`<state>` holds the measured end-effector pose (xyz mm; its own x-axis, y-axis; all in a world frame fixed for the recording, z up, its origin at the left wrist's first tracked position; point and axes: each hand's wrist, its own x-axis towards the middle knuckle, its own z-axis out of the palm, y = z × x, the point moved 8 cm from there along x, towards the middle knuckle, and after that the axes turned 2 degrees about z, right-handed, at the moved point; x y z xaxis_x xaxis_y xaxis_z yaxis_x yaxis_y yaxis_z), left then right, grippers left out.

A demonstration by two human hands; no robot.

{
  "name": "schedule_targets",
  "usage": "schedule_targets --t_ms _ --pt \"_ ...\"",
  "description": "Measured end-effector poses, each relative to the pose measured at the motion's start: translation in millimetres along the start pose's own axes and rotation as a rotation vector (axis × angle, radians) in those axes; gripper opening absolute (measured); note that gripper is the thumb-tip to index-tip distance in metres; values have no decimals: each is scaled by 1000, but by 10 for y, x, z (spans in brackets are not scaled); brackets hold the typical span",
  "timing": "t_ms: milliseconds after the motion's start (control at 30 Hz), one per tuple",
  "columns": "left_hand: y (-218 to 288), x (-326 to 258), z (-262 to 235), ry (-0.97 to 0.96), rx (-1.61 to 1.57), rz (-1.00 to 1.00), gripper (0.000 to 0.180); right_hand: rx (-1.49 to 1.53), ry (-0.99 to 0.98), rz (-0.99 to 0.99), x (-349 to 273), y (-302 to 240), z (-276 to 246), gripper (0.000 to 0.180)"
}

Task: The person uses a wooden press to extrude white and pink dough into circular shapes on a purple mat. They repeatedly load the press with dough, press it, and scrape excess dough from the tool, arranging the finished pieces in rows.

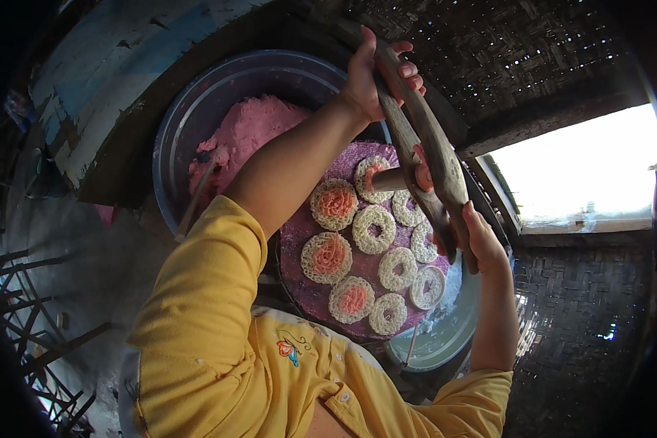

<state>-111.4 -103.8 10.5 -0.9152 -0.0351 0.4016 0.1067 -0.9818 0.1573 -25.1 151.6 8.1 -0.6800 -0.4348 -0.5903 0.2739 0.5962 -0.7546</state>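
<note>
Both my hands grip a wooden press made of two long bars, held slantwise above a round purple cloth-covered tray. My left hand is wrapped round the far end of the bars. At the near end, my right hand closes on them, its fingers partly hidden. Pink dough shows at the middle of the press, beside a short wooden cylinder. Several white rings of stringy dough lie on the tray; some have pink strands in their centres.
Behind my left arm stands a large blue basin holding a mass of pink dough and a stick. A pale green basin with white dough sits under the tray's right edge. A woven wall with a bright window opening rises on the right.
</note>
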Motion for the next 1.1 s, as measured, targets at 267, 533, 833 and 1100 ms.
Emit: schedule_targets --t_ms 267,533,833,1100 --pt "55 112 124 -127 -7 6 72 -127 70 -176 55 -108 21 62" --pt "10 90 700 -274 -125 -67 61 116 -103 -209 -472 78 26 62" --pt "-476 -540 298 217 -10 -140 57 126 17 -10 -774 662 142 59" --pt "-461 -621 275 167 -18 -118 57 32 66 -30 -847 554 217 58"
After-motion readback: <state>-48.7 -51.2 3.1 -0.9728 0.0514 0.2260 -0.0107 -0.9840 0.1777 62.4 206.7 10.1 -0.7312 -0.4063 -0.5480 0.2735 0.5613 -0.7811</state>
